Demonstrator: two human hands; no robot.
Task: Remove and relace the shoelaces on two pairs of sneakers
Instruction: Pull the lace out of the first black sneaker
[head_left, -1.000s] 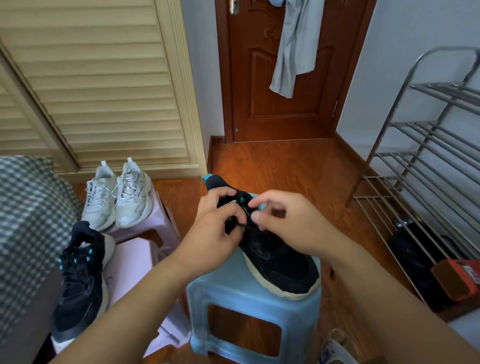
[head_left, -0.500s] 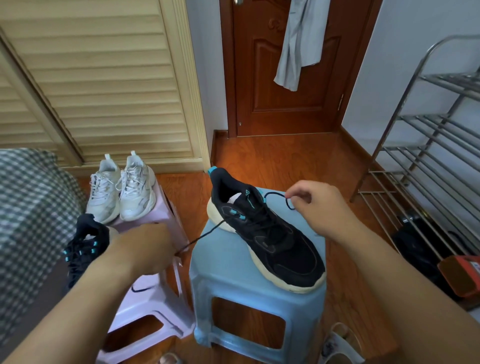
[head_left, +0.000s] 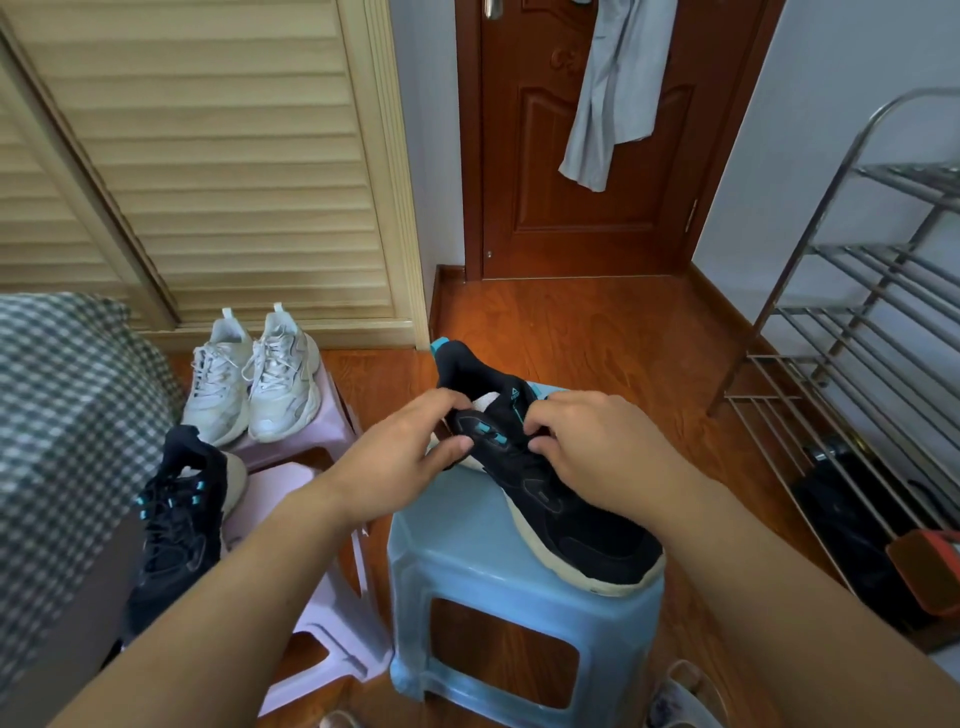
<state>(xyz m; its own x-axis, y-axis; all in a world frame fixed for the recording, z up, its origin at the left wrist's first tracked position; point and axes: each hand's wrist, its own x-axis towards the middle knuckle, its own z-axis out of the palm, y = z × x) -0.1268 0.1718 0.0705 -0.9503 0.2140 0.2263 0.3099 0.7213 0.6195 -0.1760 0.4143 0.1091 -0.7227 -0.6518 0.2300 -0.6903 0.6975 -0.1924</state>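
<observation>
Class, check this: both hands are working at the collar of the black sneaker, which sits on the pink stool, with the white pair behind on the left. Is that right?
Not quite. The head view shows the black sneaker on the blue stool, not a pink one. The rest holds: the left hand and right hand are at its collar, and the white pair stands behind on the left.

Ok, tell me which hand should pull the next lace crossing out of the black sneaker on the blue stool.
Probably the right hand: its fingers curl over the black sneaker's laces; the left hand steadies its collar.
</observation>
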